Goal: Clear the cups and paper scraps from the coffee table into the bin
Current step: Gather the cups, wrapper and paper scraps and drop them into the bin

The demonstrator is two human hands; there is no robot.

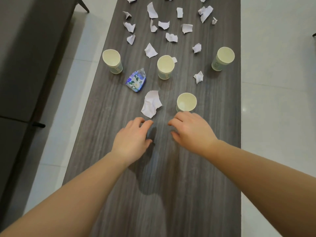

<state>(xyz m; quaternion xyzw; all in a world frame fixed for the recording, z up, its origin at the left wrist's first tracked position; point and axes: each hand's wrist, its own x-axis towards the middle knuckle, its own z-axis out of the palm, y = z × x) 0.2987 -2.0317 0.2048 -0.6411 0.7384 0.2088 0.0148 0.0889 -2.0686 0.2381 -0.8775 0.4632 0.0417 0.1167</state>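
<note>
Four cups [186, 101], one wrapper [136, 80], many scraps [151, 104]

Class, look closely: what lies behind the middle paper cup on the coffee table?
A white paper scrap peeks out behind the middle paper cup, at its right rim. The cup covers the rest of the scrap.

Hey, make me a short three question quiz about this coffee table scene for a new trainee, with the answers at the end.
1. How many paper cups stand on the coffee table?
2. True or false: the left hand is holding a paper scrap.
3. Which item lies nearest the right hand? A) blue wrapper B) nearest cup C) far right cup

Key: 1) four. 2) false, its fingers hold nothing; the large scrap lies just beyond them. 3) B.
</note>
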